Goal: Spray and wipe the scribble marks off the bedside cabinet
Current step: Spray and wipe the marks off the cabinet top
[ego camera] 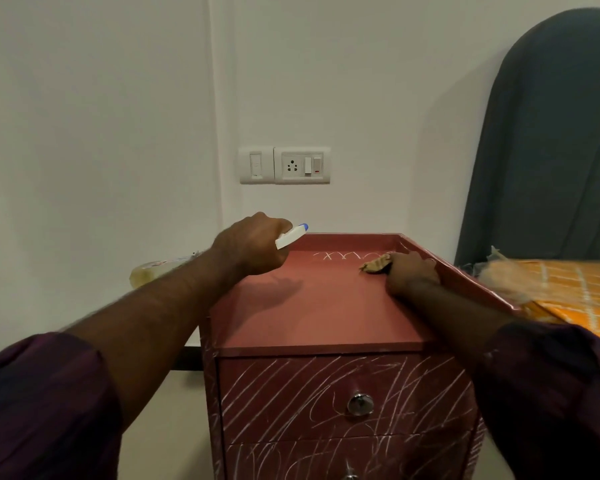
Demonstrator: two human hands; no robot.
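Right-hand fingers [406, 262] hold cloth [376, 264] on scribbled cabinet top [312, 306]; white wall [118, 133] behind.

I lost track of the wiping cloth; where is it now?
In the head view, the cloth is held by the right hand on the cabinet top, back right, just in front of the white scribble by the rear rim.

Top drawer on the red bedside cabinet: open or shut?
Shut. The scribbled top drawer front with its round metal knob sits flush under the red bedside cabinet's top; no gap shows.
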